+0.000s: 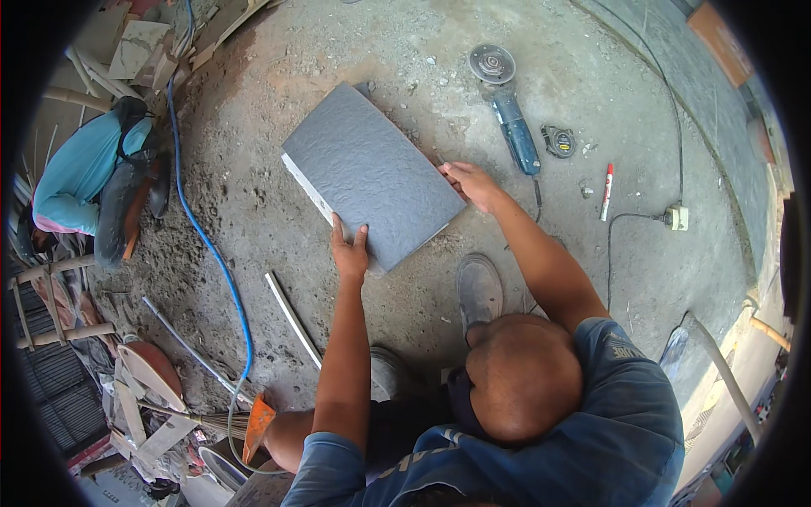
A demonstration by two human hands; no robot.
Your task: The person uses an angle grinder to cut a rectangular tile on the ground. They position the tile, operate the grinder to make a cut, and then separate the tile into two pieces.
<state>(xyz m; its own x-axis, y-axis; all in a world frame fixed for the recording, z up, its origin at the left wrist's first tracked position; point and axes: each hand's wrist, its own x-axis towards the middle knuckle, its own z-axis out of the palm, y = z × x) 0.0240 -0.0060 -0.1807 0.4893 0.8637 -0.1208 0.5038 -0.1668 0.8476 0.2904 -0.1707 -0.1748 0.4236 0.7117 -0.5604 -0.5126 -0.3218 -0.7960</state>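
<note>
At the concrete floor (562, 253), my left fingers (361, 237) grip the slate-grey tile (372, 173) by one edge, whether my right fingers (457, 172) pinch another I cannot tell, and uneven support could chip it.

Upper garment: blue T-shirt (549, 465), creased, with pale printing across the front, partly lost in folds. Left sleeve (329, 460) short, plain blue where visible; right sleeve (625, 372) short, bearing a faded pale print near its hem. Lower garment: dark shorts (414, 429), largely obscured, knees exposed. Footwear: right boot (480, 291) grey, dusty, rounded at its far end; left boot (390, 376) also grey, partly hidden. Left hand (349, 251) and right hand (475, 184): bare.
</note>
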